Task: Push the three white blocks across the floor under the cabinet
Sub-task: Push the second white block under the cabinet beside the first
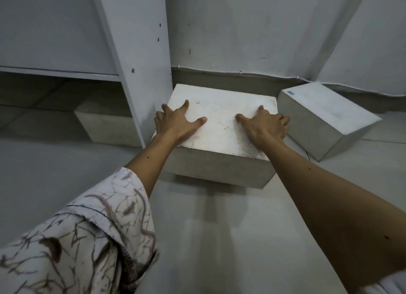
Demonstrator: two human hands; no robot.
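A white block marked "11-2" sits on the floor in the middle, just right of the cabinet's side panel. My left hand lies on its top left part, fingers wrapped over the left edge. My right hand lies on its top right part, fingers curled over the right edge. A second white block stands to the right, turned at an angle, close to the middle block's far right corner. A third block rests in the shadow under the cabinet, partly hidden by the side panel.
The white cabinet's bottom shelf leaves a low gap above the tiled floor. A white wall with a thin cable along its base stands right behind the blocks. A patterned sleeve covers my left forearm.
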